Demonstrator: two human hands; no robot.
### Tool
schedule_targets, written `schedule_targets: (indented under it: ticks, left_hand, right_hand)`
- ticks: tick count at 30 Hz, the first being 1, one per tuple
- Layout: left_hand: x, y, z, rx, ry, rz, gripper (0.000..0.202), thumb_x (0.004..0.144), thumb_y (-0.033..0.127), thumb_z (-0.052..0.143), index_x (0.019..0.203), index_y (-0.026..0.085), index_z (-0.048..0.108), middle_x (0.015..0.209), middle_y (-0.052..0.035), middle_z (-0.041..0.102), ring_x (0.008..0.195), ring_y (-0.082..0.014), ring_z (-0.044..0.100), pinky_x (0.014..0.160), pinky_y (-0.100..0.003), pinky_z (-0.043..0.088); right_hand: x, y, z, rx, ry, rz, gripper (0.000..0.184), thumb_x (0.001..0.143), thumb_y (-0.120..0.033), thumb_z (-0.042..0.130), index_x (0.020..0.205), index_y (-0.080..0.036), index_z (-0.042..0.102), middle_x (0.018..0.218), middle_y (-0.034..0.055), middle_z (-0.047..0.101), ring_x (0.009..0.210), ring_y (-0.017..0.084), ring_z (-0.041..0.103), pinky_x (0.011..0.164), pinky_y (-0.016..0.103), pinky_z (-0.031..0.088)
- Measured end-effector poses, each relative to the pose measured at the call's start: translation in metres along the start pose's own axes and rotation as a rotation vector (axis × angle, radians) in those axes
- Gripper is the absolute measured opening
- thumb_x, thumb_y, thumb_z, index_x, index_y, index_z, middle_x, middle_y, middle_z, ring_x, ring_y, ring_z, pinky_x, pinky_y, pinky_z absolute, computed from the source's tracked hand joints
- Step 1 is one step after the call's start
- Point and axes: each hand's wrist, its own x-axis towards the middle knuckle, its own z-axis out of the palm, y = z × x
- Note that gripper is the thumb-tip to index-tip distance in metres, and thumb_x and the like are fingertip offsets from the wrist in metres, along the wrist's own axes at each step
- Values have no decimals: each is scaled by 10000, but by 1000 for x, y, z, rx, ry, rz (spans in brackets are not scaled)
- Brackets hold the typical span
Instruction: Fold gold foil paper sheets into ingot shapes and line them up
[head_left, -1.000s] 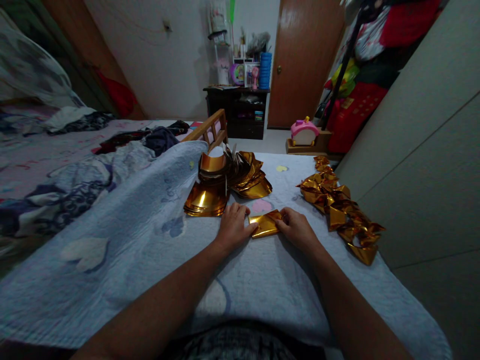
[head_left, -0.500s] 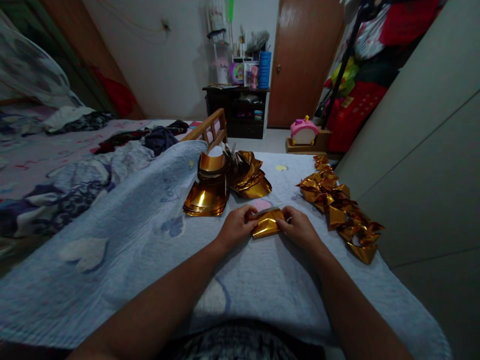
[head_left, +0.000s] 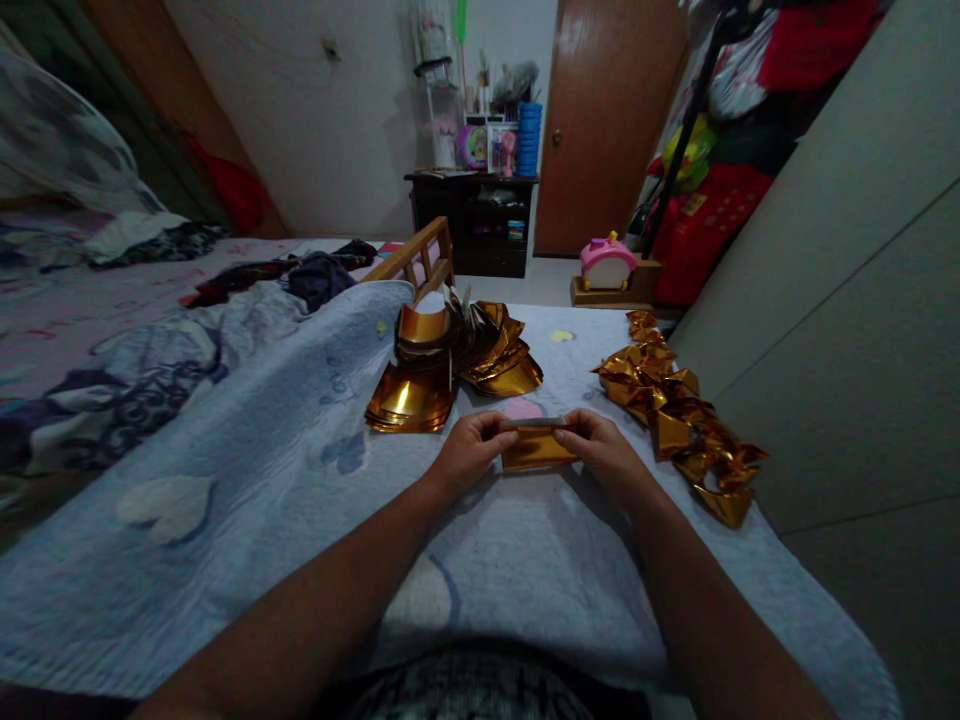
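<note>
Between my two hands is a sheet of shiny gold foil paper (head_left: 538, 452), with a pale grey folded strip along its far edge. My left hand (head_left: 474, 446) pinches its left end, thumb on top. The right end is pinched by my right hand (head_left: 598, 446) in the same way, with that thumb near the fold. Ahead and to the left lies a fanned stack of gold foil sheets (head_left: 412, 395), curled in several bundles. To the right, a row of folded gold foil pieces (head_left: 670, 405) runs along the bed's side.
A light blue quilt (head_left: 517, 590) with heart patterns lies under everything. A wooden rail (head_left: 420, 250) stands at the far left edge. The pale cabinet (head_left: 847, 330) borders the right side. Beyond are a pink toy (head_left: 608, 265) and a dark low cabinet (head_left: 472, 225).
The foil sheet has turned from tilted to nearly level and looks flatter. Both thumbs have shifted up to its far folded edge.
</note>
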Motion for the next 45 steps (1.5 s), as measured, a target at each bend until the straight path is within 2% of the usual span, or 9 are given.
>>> schedule_targets:
  ticks: [4, 7, 14, 22, 32, 38, 45]
  left_hand:
    - [-1, 5, 0, -23, 6, -9, 209, 766, 356, 709, 781, 148, 707, 715, -7, 641, 687, -141, 565, 672, -254, 429]
    - [-1, 6, 1, -31, 10, -10, 213, 760, 360, 710, 782, 148, 714, 718, -7, 645, 687, -141, 564, 676, -253, 431]
    - [0, 4, 1, -76, 31, -41, 218, 747, 352, 722, 822, 147, 723, 778, -26, 669, 750, -155, 595, 714, -261, 451]
    - [-1, 1, 0, -66, 88, -47, 220, 743, 357, 731, 815, 154, 684, 745, -1, 639, 706, -130, 576, 697, -252, 450]
    - [-2, 7, 1, -81, 97, -35, 192, 743, 344, 715, 769, 159, 670, 693, 16, 602, 652, -113, 535, 656, -244, 424]
    - [-3, 10, 1, -53, 107, -30, 196, 755, 347, 707, 748, 152, 685, 703, 0, 625, 669, -124, 549, 684, -257, 440]
    - [-3, 9, 1, -31, 110, -30, 212, 764, 361, 696, 769, 150, 706, 712, -12, 644, 680, -134, 562, 684, -259, 445]
  right_hand:
    - [-4, -8, 1, 180, -55, 66, 372, 668, -431, 827, 892, -190, 653, 831, 26, 707, 724, 172, 633, 686, 299, 479]
    - [-6, -11, 2, 202, -109, 104, 406, 673, -458, 822, 933, -163, 724, 858, 47, 739, 720, 174, 648, 682, 302, 486]
    - [-6, -8, 1, 157, -80, 112, 423, 679, -479, 818, 933, -144, 777, 821, 63, 763, 671, 168, 653, 647, 293, 479]
    - [-8, -13, 1, 120, -92, 122, 471, 671, -516, 814, 950, -137, 793, 835, 84, 770, 670, 179, 658, 639, 298, 482]
    - [-8, -10, 0, 48, -92, 121, 454, 714, -541, 765, 940, -148, 788, 774, 64, 742, 631, 166, 617, 586, 279, 454]
    - [-8, -9, 0, 70, -111, 114, 410, 721, -513, 765, 905, -148, 776, 798, 60, 736, 649, 157, 623, 617, 271, 463]
    - [-7, -7, 0, 49, -88, 116, 395, 709, -516, 762, 870, -157, 768, 734, 44, 720, 596, 150, 591, 574, 266, 426]
